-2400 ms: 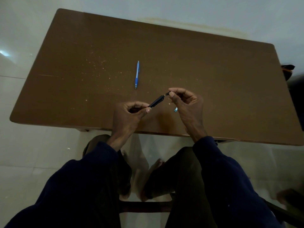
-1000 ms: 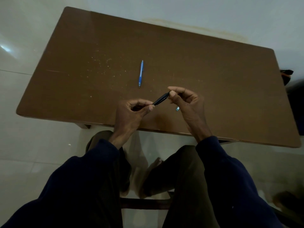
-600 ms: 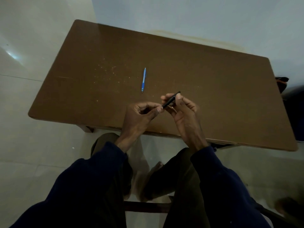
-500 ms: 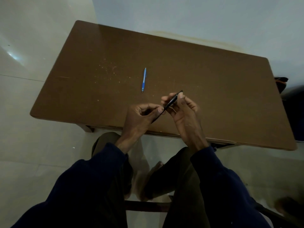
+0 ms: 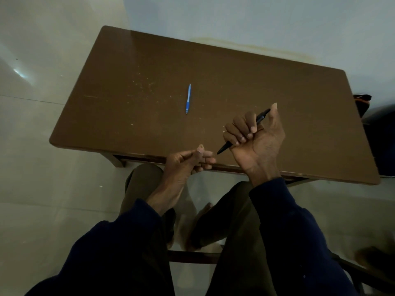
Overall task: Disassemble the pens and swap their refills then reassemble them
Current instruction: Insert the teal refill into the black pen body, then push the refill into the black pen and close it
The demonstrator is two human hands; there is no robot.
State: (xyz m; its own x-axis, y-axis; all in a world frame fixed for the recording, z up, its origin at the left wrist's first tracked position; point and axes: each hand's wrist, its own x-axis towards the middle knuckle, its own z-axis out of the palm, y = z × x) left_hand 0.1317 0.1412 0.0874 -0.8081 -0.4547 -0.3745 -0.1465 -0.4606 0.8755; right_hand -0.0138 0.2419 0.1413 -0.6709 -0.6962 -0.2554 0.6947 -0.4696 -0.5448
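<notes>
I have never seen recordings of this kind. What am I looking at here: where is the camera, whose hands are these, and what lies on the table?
There is no machine here. A person sits at a brown table and wears one wide-angle camera on the head, so the picture looks forward and down at their own arms and knees. The right hand grips a black pen, fingers curled round its barrel, thumb by its far end. The left hand is at the near table edge, loosely curled; nothing shows in it. A blue pen lies on the table, farther from the person.
</notes>
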